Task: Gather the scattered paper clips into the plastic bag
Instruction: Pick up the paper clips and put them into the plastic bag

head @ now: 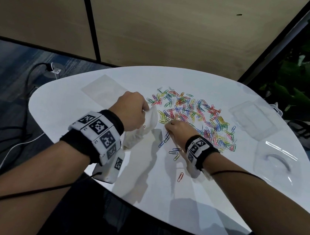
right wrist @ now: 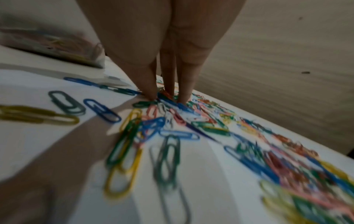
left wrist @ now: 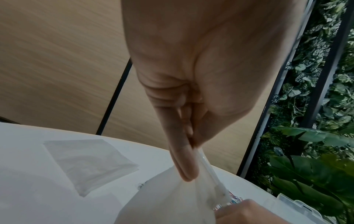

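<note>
Colourful paper clips [head: 194, 118] lie spread over the middle of the white table [head: 84, 121]. My left hand [head: 131, 111] pinches the rim of a crumpled translucent plastic bag [head: 147, 128] between thumb and fingers [left wrist: 184, 163], holding it up just left of the pile. The bag [right wrist: 57, 45] holds some clips. My right hand [head: 176, 128] reaches into the pile's near-left edge beside the bag. Its straight fingertips [right wrist: 151, 97] touch the paper clips [right wrist: 191, 121] on the table. No clip is plainly held.
A few stray clips [head: 180, 176] lie nearer me. A flat stack of clear bags [head: 103, 90] lies at the far left. A clear plastic box [head: 254, 121] and a clear lid [head: 276, 166] are on the right. Plants [head: 309, 77] stand beyond; cables [head: 13, 130] run on the floor.
</note>
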Tool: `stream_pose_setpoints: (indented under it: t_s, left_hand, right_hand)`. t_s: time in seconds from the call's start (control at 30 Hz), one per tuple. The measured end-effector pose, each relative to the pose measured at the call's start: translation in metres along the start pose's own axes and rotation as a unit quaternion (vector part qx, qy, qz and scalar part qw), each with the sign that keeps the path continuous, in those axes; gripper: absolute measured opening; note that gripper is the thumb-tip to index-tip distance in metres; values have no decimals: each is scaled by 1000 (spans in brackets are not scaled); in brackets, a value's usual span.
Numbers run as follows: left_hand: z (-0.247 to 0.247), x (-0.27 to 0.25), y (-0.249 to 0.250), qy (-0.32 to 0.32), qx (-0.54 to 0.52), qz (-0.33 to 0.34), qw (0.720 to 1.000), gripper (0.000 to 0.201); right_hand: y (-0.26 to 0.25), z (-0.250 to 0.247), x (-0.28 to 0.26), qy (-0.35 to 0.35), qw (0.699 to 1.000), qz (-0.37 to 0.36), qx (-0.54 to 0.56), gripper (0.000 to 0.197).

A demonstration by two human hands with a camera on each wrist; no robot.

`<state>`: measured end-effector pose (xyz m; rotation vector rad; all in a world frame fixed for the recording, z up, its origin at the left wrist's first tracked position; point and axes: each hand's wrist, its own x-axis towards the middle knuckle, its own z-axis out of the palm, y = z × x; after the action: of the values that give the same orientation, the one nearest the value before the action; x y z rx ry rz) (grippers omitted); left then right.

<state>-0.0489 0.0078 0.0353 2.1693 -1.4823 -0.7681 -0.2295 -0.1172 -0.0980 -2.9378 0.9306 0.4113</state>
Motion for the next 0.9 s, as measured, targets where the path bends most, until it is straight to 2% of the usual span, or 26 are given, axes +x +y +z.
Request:
stream_pose_setpoints:
  t_s: [0.03,0.13,0.2,0.27,0.37,0.43,0.5,0.53,0.57,0.63,0.67,0.73,0.77,0.83,0.9]
  left_hand:
    - [0,0,1,-2,2,-1,1000,35]
    - [0,-2,5,-4,11,-2,1000,36]
    - [1,-3,6,-6,13,-6,1000,35]
    - [2,-4,7,-10,11,-8,1000,36]
    - [3,-2,7,-15,8,-9,1000,36]
    - [4,-1,8,-19,7,-9,1000,35]
    - [6,0,9,-26,4,-10,1000,34]
    - [7,0,10,-28,0,-11,1000,34]
    - [8,1,11,-29,-5,-12,999,33]
    - [11,1,11,-25,-16,-15,999,32]
    - [12,1,11,-21,-23,-15,999,32]
    - [14,2,12,-23,-33,-12,999,31]
    - [15,2,13,-26,-35,-8,999,30]
    - [17,1,16,-29,-39,-1,999,26]
    - [18,1,20,-26,-41,6,999,25]
  right_hand:
    - [-5,-9,0,-3,1000,2,-5,15]
    - [-4,-20,-2,-19,999,47,2,18]
    - [5,-22,-5,13,989,109,95,19]
    - [17,-28,-11,66,949,194,241,16]
    - [26,-46,-27,112,846,282,438,12]
    - [24,-63,-37,125,747,289,586,12]
    - [13,-83,-46,136,640,267,708,17]
    - [6,-93,-49,134,598,248,750,19]
    - [-2,-102,-52,127,568,229,780,20]
    - [-18,-114,-56,104,534,204,814,21]
    - [-26,-118,-56,92,528,198,821,20]
    - [-40,-116,-55,72,541,196,814,18]
    - [-45,-113,-54,72,565,202,797,18]
    - [-53,-105,-50,92,633,216,738,16]
    - [-57,-97,-45,113,687,225,682,6]
